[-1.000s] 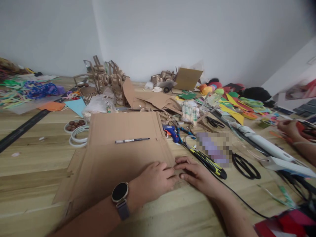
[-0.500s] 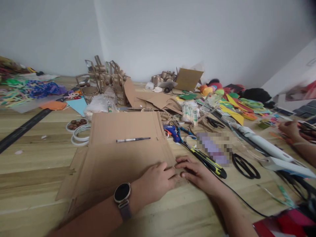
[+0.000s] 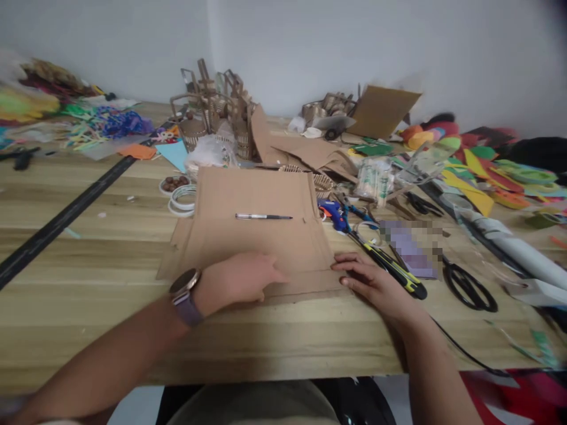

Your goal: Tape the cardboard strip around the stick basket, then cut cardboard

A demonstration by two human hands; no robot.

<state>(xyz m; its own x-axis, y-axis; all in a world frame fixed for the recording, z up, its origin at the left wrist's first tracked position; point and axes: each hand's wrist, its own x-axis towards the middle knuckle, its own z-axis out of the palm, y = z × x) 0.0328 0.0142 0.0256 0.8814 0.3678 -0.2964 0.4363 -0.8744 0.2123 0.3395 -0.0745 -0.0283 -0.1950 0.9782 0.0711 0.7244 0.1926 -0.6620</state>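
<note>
A sheet of brown cardboard (image 3: pixel 261 243) lies flat in front of me, with creases and a folded strip along its near edge. My left hand (image 3: pixel 241 277), a watch (image 3: pixel 185 284) at its wrist, is over the near part of the cardboard. Motion blurs it somewhat, but a finger stretches to the right and nothing shows in its grasp. At the cardboard's near right corner rests my right hand (image 3: pixel 365 280), palm down, fingers apart and holding nothing. Farther up the sheet lies a pen (image 3: pixel 263 216), pointing right.
Right of the cardboard are a blue glue gun (image 3: pixel 334 213), a yellow-black utility knife (image 3: pixel 394 268) and black-handled scissors (image 3: pixel 469 286). Tape rolls (image 3: pixel 181 200) and a bowl of brown balls (image 3: pixel 174 184) stand left. Small woven baskets (image 3: pixel 195 131) and cardboard scraps (image 3: pixel 305 150) crowd the back.
My left hand has slid left along the cardboard's near edge, away from my right hand. My right hand stays by the right corner. The view has tilted down and shifted left.
</note>
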